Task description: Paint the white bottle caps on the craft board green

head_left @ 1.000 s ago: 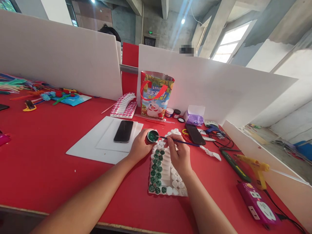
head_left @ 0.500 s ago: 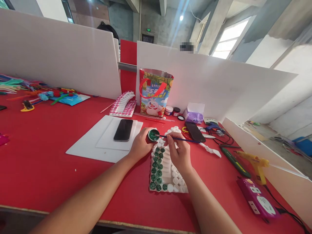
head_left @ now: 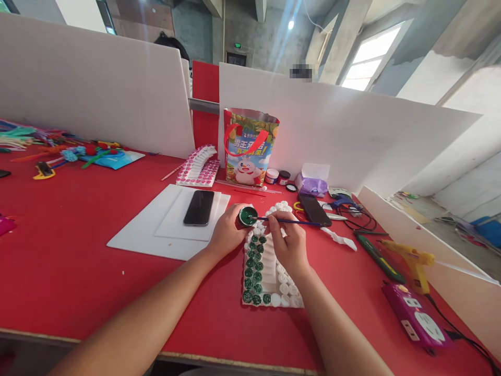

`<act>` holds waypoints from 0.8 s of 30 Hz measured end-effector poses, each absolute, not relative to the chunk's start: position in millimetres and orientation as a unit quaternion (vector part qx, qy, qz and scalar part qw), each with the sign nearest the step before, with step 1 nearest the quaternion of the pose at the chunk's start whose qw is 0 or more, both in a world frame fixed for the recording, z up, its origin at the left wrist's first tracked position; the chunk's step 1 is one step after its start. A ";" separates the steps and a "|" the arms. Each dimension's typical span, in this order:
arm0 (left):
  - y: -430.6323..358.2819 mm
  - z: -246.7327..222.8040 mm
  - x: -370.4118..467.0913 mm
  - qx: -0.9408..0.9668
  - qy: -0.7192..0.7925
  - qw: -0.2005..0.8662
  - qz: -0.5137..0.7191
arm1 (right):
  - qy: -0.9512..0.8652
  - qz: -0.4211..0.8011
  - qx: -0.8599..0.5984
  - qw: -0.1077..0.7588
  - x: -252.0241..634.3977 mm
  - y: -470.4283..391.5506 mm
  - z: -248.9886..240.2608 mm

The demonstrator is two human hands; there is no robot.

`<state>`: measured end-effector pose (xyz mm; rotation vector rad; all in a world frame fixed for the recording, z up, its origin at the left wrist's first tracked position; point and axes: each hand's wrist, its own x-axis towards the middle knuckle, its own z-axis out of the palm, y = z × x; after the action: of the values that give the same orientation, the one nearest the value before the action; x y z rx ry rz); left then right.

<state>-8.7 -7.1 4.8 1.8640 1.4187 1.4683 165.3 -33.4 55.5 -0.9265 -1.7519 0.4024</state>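
— Where to look first?

— At the left hand (head_left: 229,230), curled firmly around a small jar of green paint (head_left: 248,213), with the open mouth turned toward the camera. Then at the right hand (head_left: 290,243), pinching a thin blue brush (head_left: 306,223) between thumb and fingers, rather near to the bristle end.

— And where to find the panel with rosettes (head_left: 269,286)?

— Flat on the red table (head_left: 211,326), just below the jar, partly covered by the right hand and forearm. Along its left side, see green rosettes (head_left: 257,277); along its right side, see white rosettes (head_left: 284,289).

— How to load the brush well?

— Probably best to dip only the bristles and roll lightly. Impossible to tell from here how deep to find the tip. Before lifting out, wipe the extra paint on the inner rim, in order to avoid drops.

— Any danger with the jar?

— Tilt too much, and risk spilling. Better to hold nearly level, close to the panel, but not directly above the white rosettes.

— And for the stroke itself?

— Press gently into the folds, then go around each edge. Rest the forearm only on the white side, away from possibly wet green.
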 end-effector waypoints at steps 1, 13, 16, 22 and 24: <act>-7.1 4.9 -8.6 0.663 0.504 0.189 0.520 | -0.734 0.170 -0.388 0.531 165.0 -33.3 55.4; -7.1 4.7 -8.4 0.655 0.502 0.200 0.528 | -0.668 0.210 -0.399 0.593 165.8 -38.6 65.2; -7.7 4.7 -8.5 0.653 0.502 0.206 0.528 | -0.614 0.258 -0.406 0.626 165.5 -36.0 69.1; -8.4 4.1 -10.4 0.647 0.507 0.220 0.525 | -0.564 0.312 -0.409 0.646 168.4 -29.8 75.2; -8.2 4.4 -11.1 0.643 0.511 0.221 0.526 | -0.570 0.298 -0.417 0.642 171.5 -30.0 75.4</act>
<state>-11.1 -8.2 4.4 1.7766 1.4126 1.4534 171.5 -30.0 75.4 -0.9497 -1.2987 0.6787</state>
